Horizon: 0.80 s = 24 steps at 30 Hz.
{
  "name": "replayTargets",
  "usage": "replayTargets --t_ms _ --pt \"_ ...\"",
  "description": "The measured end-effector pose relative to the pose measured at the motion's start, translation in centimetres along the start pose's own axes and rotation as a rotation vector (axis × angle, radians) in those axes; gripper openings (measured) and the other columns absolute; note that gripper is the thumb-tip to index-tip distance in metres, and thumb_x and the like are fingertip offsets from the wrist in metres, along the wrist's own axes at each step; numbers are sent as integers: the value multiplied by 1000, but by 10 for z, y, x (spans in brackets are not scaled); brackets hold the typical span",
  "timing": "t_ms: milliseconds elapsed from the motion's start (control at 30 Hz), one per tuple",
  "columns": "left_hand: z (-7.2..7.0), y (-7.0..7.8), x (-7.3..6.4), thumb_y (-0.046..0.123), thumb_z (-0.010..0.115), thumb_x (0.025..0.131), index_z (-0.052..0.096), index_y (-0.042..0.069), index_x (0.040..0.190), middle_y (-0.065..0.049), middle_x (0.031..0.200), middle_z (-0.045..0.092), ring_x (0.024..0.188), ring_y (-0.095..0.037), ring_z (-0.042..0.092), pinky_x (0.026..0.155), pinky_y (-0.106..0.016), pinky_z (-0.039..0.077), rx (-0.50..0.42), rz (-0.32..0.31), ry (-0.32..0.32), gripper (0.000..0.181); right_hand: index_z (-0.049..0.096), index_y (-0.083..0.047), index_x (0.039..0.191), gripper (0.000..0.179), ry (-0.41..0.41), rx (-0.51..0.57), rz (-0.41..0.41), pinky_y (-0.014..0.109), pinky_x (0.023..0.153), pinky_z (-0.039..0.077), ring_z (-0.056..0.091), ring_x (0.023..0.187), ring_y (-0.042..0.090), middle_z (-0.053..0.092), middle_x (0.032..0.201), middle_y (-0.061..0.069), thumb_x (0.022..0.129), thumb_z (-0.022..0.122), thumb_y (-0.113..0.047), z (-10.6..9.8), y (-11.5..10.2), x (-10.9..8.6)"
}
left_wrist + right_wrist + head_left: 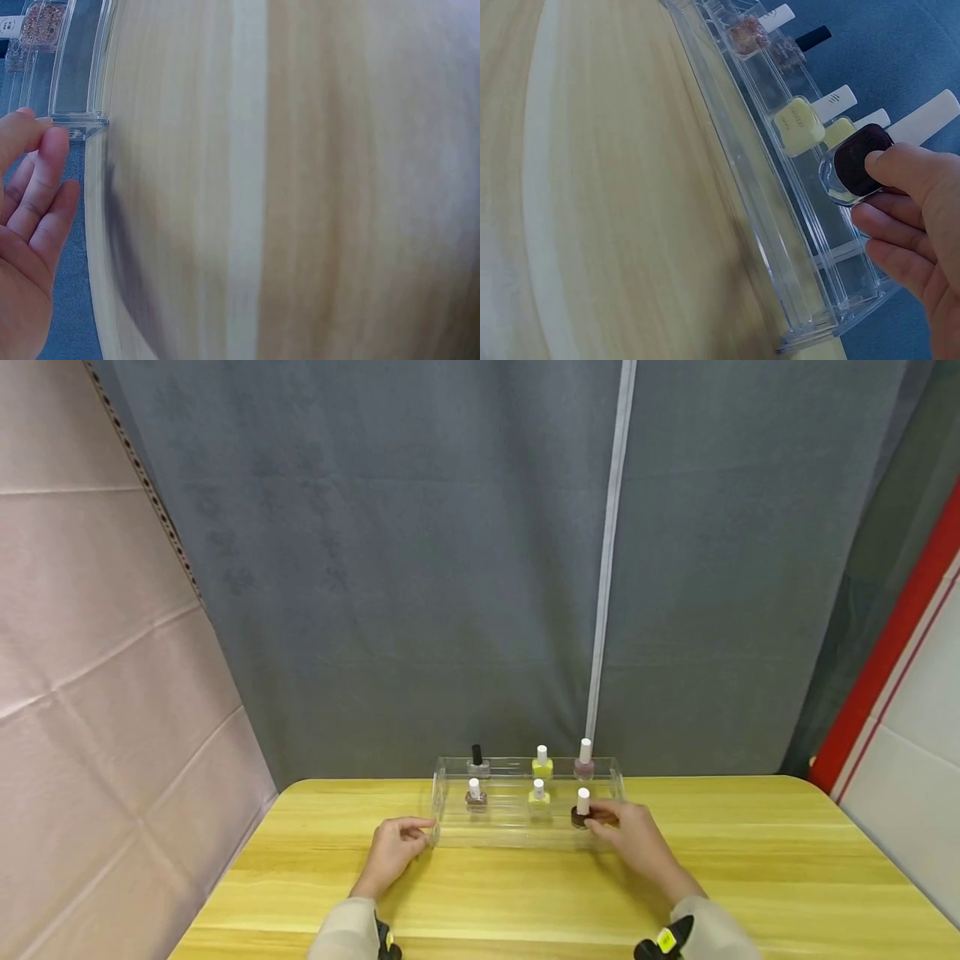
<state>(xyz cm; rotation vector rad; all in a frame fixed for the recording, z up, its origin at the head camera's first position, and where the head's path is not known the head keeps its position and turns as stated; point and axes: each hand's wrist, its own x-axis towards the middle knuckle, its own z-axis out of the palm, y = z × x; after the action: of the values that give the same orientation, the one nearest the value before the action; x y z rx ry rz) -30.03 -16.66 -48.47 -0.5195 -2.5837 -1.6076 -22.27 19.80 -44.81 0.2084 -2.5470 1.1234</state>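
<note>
A clear stepped display rack (510, 837) stands on the table, holding small nail polish bottles in two rows. My right hand (633, 837) pinches a dark nail polish bottle (861, 159) with a white cap, thumb on its dark body, over the front right of the rack. At the rack's left end, my left hand (396, 853) pinches the side wall between thumb and index finger, the other fingers loosely bent. In the front row are a glittery brown bottle (476, 801) and a yellow bottle (538, 799).
The back row has a black-capped clear bottle (477, 767), another yellow bottle (542, 767) and a mauve bottle (584, 768). A grey curtain (420, 568) hangs directly behind the wooden table (517, 906). Pale cloth (112, 693) covers the left side.
</note>
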Motion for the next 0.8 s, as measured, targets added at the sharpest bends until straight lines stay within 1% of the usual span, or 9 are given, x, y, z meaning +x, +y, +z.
replayTargets --t_ms 167,433,633,767,800 --pt "0 0 0 -7 62 81 70 -2 102 -15 76 64 61 -29 61 49 -26 48 -12 -16 2 23 69 1 101 21 4 -13 -11 35 73 53 66 81 21 70 91 8 81 70 -5 -2 4 5" --pt "0 1 0 -8 62 81 70 -2 102 -13 75 64 61 -28 60 50 -27 49 -23 -16 2 23 69 3 102 23 19 -39 -50 36 71 54 66 80 22 70 90 10 81 70 -5 -4 5 12" --pt "1 0 -1 -8 62 81 70 -2 102 -11 75 64 61 -27 61 51 -27 50 -13 1 1 23 68 3 104 24 17 -42 -39 34 70 54 67 79 22 70 90 11 82 69 -6 -8 5 16" --pt "1 1 -1 -9 62 81 69 -3 103 -11 75 63 62 -28 61 50 -26 49 -10 -4 3 24 68 3 105 24 10 -40 -40 33 68 54 67 79 22 70 91 11 82 69 -6 -9 6 19" --pt "1 2 -1 -9 61 81 70 -3 103 -11 75 63 62 -29 61 50 -25 49 -14 -17 4 24 68 3 105 24 8 -40 -36 34 69 54 67 80 22 70 92 11 83 68 -6 -10 7 19"
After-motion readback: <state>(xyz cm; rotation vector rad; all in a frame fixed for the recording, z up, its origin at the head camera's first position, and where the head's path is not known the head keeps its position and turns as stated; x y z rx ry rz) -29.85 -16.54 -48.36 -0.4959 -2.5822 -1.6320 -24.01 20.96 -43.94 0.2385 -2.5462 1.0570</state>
